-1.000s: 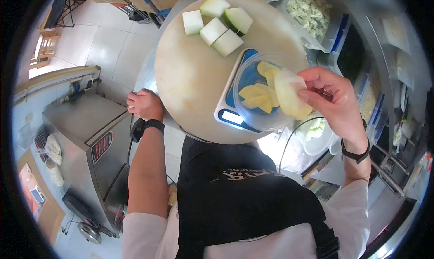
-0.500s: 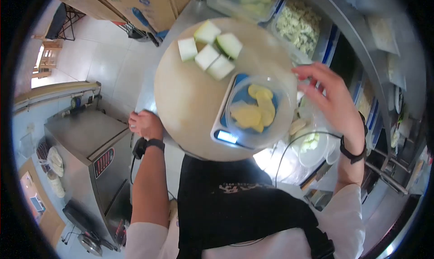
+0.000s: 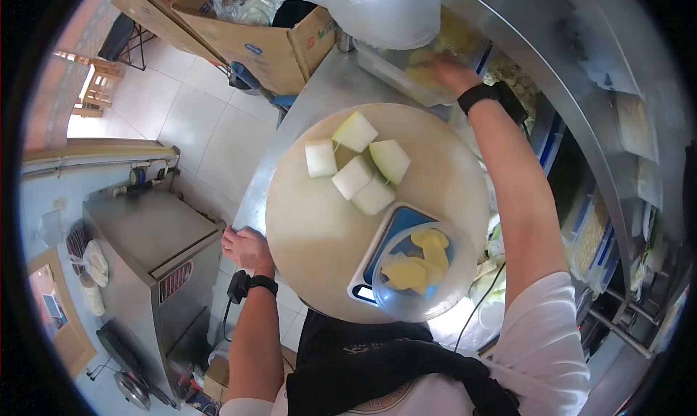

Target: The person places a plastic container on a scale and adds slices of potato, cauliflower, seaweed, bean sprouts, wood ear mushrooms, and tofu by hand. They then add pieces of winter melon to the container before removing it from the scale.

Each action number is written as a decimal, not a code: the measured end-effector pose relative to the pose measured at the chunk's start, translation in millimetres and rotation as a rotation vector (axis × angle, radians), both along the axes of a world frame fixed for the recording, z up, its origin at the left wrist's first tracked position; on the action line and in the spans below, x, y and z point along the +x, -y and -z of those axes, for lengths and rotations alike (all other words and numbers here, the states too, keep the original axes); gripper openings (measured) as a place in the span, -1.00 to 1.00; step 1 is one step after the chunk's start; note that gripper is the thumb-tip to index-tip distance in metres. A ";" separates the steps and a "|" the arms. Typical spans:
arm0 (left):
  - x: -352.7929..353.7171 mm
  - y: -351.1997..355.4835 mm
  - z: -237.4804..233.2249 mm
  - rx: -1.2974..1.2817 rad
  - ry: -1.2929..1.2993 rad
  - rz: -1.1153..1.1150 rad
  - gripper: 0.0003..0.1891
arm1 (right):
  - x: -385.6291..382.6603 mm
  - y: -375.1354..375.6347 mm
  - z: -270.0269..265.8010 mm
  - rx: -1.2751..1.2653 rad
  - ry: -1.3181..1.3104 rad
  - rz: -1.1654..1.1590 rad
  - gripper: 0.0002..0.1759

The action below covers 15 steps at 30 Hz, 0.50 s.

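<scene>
The right hand (image 3: 451, 73), at the upper middle of the frame, reaches down into a clear plastic container (image 3: 396, 71) that holds yellow pieces. Its fingers are blurred among them, so I cannot tell whether they are pinching anything or are free. The left hand (image 3: 248, 249) is left of centre, at the edge of the steel counter (image 3: 319, 93), with its fingers bent; whether they grip the edge I cannot tell.

Below and right of the centre of the frame, a round clear bowl (image 3: 461, 285) sits on a scale (image 3: 406, 218) with a blue top and a pale casing. In the bowl lie several flat yellow slices (image 3: 408, 274), some overlapping. The scale's display (image 3: 365, 292) is lit (its figures are too small to read), and the scale rests on a round cutting board (image 3: 308, 227).

Five white chunks (image 3: 356, 131), some with green skin, are grouped on the upper part of the board, above the scale. The lowest chunk is near the scale's upper end. At the top of the frame, left of the container, is an open cardboard box (image 3: 254, 53), and a metal cabinet (image 3: 145, 234) is at the left
</scene>
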<state>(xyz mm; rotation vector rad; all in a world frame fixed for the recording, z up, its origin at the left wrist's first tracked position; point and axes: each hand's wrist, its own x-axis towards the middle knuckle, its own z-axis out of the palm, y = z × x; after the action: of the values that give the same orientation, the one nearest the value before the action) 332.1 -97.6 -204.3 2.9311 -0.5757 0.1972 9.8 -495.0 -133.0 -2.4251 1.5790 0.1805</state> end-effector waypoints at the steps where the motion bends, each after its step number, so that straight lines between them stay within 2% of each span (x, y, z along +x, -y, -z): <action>1: -1.3 0.6 -1.8 0.008 -0.005 -0.012 -0.67 | -6.2 4.7 14.2 0.007 -0.001 -0.004 -0.58; 6: -1.4 -0.9 -1.4 -0.004 0.000 0.010 -0.68 | -9.0 -2.0 24.8 -0.236 -0.125 -0.115 -0.72; 10: 3.0 -4.7 6.9 -0.019 0.044 0.038 -0.69 | -14.0 0.5 9.2 -0.376 -0.183 -0.216 -0.77; 12: 3.9 -5.4 6.8 -0.026 0.037 0.047 -0.69 | -19.2 -4.4 -18.3 -0.337 0.158 -0.127 -0.83; 13: 2.9 -6.4 5.6 -0.033 0.033 0.058 -0.69 | -22.1 -7.9 -20.5 -0.336 0.154 -0.125 -0.83; 15: 0.6 -4.2 1.3 -0.031 0.021 0.049 -0.69 | -25.6 -15.5 -34.3 -0.048 0.359 0.090 -0.84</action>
<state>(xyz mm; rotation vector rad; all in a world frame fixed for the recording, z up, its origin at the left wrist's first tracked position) 332.7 -93.3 -205.6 2.8855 -0.6403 0.2295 -15.7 -479.4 -98.7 -2.2541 1.5337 -0.2958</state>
